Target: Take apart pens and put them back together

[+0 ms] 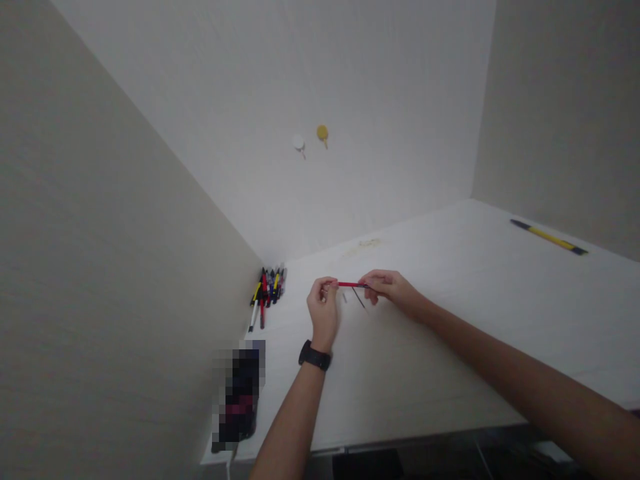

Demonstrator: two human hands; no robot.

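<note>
A slim red pen barrel (349, 285) is held level above the white desk, between both hands. My left hand (323, 300) pinches its left end, fingers closed. At its dark right end, my right hand (385, 287) has thumb and fingers closed on it. Just below the barrel, a thin dark pen refill (359, 298) lies slanted, its upper end close to the barrel. A small grey piece (345, 298), too small to name, sits to the left of that refill. A black watch (315, 356) is on my left wrist.
Several pens (267, 290) in red, yellow, black and white lie bunched by the left wall. A yellow and black pen (549, 237) rests near the right wall. A blurred-out dark object (243, 393) is at the desk's left front. Two hooks (323, 133) are on the back wall.
</note>
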